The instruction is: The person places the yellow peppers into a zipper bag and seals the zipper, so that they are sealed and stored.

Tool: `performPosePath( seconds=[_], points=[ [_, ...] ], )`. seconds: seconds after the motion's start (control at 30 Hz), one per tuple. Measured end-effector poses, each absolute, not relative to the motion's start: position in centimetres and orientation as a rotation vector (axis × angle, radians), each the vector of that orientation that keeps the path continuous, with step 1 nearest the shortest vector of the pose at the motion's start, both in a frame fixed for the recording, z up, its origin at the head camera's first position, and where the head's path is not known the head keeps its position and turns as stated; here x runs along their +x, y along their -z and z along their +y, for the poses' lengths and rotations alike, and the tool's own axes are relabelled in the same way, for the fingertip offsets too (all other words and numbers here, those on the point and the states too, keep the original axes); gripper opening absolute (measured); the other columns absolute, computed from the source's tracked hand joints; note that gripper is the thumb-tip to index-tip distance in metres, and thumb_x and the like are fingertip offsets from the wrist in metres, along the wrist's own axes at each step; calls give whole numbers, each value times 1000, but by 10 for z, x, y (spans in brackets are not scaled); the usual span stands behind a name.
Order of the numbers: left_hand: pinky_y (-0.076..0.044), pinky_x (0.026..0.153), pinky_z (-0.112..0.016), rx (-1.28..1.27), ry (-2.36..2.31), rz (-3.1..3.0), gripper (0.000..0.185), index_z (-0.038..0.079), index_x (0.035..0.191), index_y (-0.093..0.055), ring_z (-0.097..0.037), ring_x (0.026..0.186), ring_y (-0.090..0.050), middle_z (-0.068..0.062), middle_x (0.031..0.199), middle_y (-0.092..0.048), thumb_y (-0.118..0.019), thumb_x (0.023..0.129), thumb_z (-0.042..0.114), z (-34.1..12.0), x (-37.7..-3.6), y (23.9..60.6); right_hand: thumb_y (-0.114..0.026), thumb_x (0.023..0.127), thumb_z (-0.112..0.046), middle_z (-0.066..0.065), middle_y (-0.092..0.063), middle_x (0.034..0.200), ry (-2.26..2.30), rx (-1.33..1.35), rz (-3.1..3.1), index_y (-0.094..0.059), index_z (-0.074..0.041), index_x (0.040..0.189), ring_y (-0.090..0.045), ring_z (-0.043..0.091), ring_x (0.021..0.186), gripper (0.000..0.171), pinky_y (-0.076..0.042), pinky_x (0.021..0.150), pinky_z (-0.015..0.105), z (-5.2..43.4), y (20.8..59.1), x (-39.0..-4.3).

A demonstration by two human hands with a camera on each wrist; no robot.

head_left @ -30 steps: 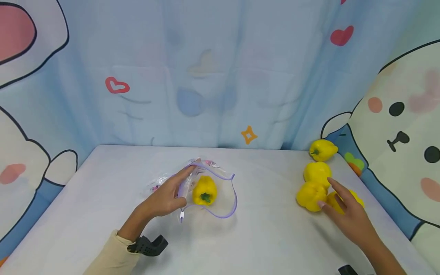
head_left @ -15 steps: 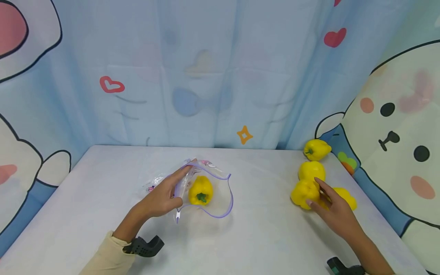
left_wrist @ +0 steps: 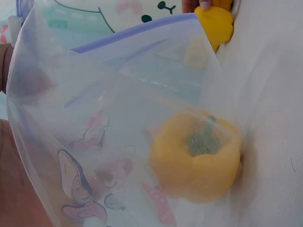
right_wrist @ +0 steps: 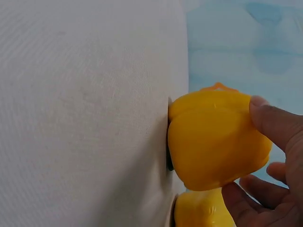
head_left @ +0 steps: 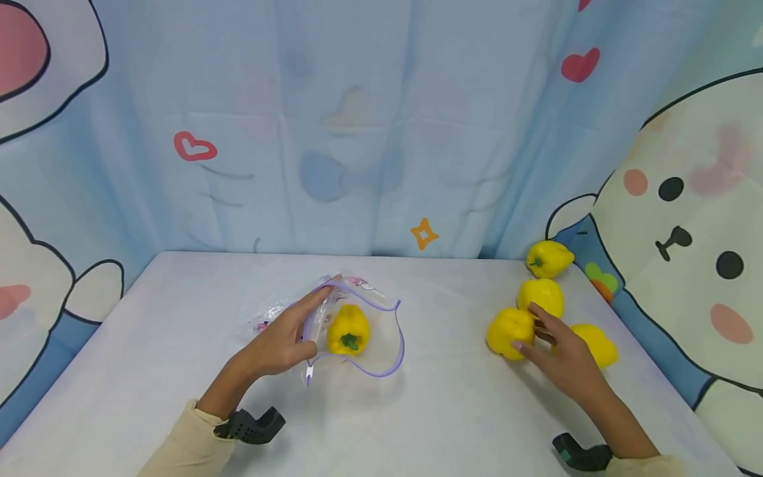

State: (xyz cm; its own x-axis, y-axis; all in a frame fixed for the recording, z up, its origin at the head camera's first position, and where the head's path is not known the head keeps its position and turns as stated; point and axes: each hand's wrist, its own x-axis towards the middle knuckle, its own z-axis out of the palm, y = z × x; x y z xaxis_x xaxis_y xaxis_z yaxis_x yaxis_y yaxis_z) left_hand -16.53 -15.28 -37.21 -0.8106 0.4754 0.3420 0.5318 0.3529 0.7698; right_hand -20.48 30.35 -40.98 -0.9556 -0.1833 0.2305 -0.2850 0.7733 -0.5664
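Observation:
A clear zip bag (head_left: 375, 334) with a purple rim lies mouth-open on the white table (head_left: 179, 311); one yellow pepper (head_left: 348, 329) (left_wrist: 196, 158) sits inside it. My left hand (head_left: 286, 334) holds the bag's near rim up. At the right, my right hand (head_left: 551, 348) grips a loose yellow pepper (head_left: 508, 331) (right_wrist: 213, 142), fingers curled round it. Another pepper (head_left: 541, 295) sits just behind it, one (head_left: 593, 343) lies behind the hand, and a third (head_left: 548, 258) rests at the back by the curtain.
A blue cartoon curtain (head_left: 381, 132) closes off the back and both sides of the table. Bare white tabletop (head_left: 447, 397) lies between the bag and the peppers and along the front edge.
My right hand has closed round the nearest pepper and drawn it left, away from the others. The left hand and the bag have stayed put.

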Motion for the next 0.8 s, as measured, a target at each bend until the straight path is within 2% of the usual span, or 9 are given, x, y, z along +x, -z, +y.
performPosePath(
  seconds=[0.13,0.3,0.43,0.7,0.8],
  points=[
    [-28,110,-49,-960,1447,-2537,85,-5,151,-24,-33,141,-26,-17,159,-19,-46,69,2,-152,-168,371,-66,88,-46,32,-37,145,-964,288,-2927,-17,0,154,-47,47,123,94,-45,94,51,304,410,-206],
    [-28,110,-49,-956,1460,-2537,85,-5,151,-24,-33,141,-26,-17,159,-19,-47,69,1,-151,-168,371,-69,86,-45,33,-27,150,-1028,299,-2977,-11,-1,155,-37,49,130,100,-40,100,54,305,413,-210],
    [-30,109,-48,-930,1482,-2544,86,-4,152,-23,-33,142,-24,-16,159,-18,-47,69,0,-152,-166,371,-68,88,-43,31,-25,152,-1073,318,-2962,-9,-2,155,-35,49,132,98,-37,102,55,303,415,-213],
    [-33,107,-49,-919,1510,-2540,86,-3,152,-22,-34,141,-26,-16,159,-18,-47,70,0,-153,-165,373,-68,89,-37,26,-24,154,-1103,372,-2937,-12,-8,157,-35,46,133,93,-38,101,50,301,418,-215],
    [-34,106,-49,-925,1527,-2532,86,-4,152,-22,-35,140,-27,-16,159,-18,-47,70,0,-153,-165,373,-68,89,-37,26,-25,154,-1098,382,-2935,-12,-7,156,-36,46,133,92,-38,101,51,299,418,-214]
  ],
)
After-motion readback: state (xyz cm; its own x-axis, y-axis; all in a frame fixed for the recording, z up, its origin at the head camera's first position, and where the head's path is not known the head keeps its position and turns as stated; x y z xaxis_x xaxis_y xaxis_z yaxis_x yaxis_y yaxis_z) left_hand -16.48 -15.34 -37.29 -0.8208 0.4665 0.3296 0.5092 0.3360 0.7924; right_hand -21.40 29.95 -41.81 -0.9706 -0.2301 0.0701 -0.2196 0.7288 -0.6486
